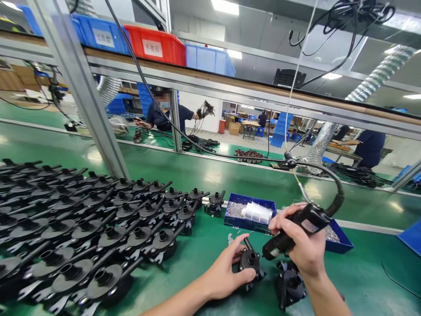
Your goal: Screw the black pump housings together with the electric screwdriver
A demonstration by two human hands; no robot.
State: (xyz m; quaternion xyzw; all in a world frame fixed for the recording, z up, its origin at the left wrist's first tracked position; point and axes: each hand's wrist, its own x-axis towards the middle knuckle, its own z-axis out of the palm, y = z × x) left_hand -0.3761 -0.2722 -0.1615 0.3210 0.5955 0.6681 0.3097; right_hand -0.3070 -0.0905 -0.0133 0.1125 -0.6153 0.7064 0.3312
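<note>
My left hand is closed round a small black pump part that stands on the green bench. My right hand grips a black electric screwdriver, tilted, with its tip down beside that part. A coiled black cable runs up from the tool. Another black pump part sits just under my right wrist.
Several rows of black pump parts cover the bench at left. A blue tray holds small screws and a white roll; a second blue tray lies behind the tool. Loose screws lie nearby. Co-workers sit across the green conveyor.
</note>
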